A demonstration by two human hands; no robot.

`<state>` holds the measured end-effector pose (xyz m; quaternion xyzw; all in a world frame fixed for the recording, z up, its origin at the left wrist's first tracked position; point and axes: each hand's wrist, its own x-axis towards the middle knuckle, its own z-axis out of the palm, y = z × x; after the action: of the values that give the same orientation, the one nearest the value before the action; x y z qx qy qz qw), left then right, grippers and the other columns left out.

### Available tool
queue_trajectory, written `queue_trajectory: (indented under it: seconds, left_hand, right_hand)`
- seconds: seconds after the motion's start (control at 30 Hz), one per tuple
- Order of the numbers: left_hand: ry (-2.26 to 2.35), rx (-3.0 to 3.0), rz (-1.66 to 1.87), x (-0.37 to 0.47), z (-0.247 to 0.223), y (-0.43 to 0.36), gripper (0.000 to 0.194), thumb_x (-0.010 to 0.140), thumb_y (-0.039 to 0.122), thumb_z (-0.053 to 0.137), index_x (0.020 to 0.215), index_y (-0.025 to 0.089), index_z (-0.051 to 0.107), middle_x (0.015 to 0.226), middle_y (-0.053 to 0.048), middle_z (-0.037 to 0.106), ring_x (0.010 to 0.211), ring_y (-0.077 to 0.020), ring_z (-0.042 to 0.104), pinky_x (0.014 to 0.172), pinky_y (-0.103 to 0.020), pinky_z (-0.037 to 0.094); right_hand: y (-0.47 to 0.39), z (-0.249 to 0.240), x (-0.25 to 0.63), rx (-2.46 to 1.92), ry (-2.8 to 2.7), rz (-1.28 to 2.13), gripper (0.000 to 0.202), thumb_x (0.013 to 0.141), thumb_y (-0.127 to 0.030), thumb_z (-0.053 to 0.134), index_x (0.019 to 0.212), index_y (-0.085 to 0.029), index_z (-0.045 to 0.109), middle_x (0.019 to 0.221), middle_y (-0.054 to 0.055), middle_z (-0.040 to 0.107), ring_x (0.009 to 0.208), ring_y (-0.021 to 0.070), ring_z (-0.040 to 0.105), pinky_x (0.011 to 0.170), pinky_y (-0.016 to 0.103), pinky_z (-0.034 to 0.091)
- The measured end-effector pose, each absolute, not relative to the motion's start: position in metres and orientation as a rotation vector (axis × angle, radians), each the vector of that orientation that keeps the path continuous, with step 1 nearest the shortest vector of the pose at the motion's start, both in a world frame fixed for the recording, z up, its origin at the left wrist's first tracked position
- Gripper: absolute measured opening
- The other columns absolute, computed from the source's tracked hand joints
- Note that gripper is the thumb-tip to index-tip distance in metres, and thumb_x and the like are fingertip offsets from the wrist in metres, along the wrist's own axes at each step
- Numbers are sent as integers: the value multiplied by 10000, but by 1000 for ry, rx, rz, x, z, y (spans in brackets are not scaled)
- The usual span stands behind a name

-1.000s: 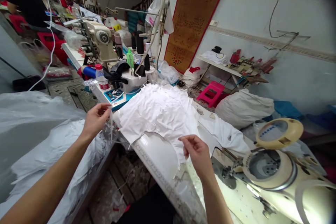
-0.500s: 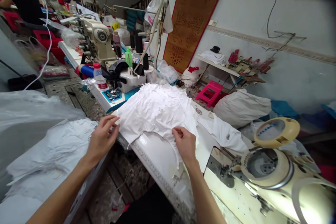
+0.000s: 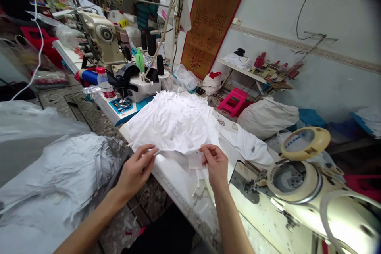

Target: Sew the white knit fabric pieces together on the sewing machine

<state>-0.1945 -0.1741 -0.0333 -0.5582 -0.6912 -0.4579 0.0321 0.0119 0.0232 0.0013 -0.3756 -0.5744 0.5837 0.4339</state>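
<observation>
A heap of white cloth [image 3: 175, 119] lies on the white table [image 3: 175, 176]. At its near edge, my left hand [image 3: 139, 168] pinches the cloth between thumb and fingertips. My right hand [image 3: 214, 162] is closed on the same edge farther right, with the fabric drawn fairly straight between the two hands. A loose flap of cloth hangs down beside my right fingers. To the right of my right hand is a sewing machine [image 3: 297, 182] with a round cream cover raised.
More white pieces [image 3: 77, 166] fill a bin at the left. Behind the heap stand a red-capped bottle [image 3: 105, 85], a blue tray [image 3: 120, 106] and another sewing machine [image 3: 101, 37]. A pink stool [image 3: 233, 101] is on the floor beyond.
My left hand has moved right along the near edge, closer to my right hand, and now grips the cloth. The edge between the hands is straighter. The view has shifted slightly.
</observation>
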Motion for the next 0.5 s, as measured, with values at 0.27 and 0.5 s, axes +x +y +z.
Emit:
queue_trajectory:
  seconds: [0.27, 0.5]
  left_hand:
    - [-1895, -1997, -1159, -161, -32, -118, 462, 1014, 122, 525, 1453, 264, 558, 1539, -128, 543, 1368, -312, 537, 1092, -531, 547]
    - [-1868, -1807, -1435, -169, -24, -118, 335, 1012, 105, 549, 1302, 236, 654, 1200, -101, 664, 1088, -211, 676, 913, -353, 597]
  right_hand:
    - [18, 10, 25, -917, -1281, 1556, 367, 800, -503, 838, 852, -184, 663, 756, -8, 677, 472, 43, 406, 427, 190, 305]
    - [-57, 12, 56, -698, -2323, 1739, 393, 1048, -480, 546, 939, -205, 804, 647, 14, 679, 516, 133, 607, 553, 258, 489]
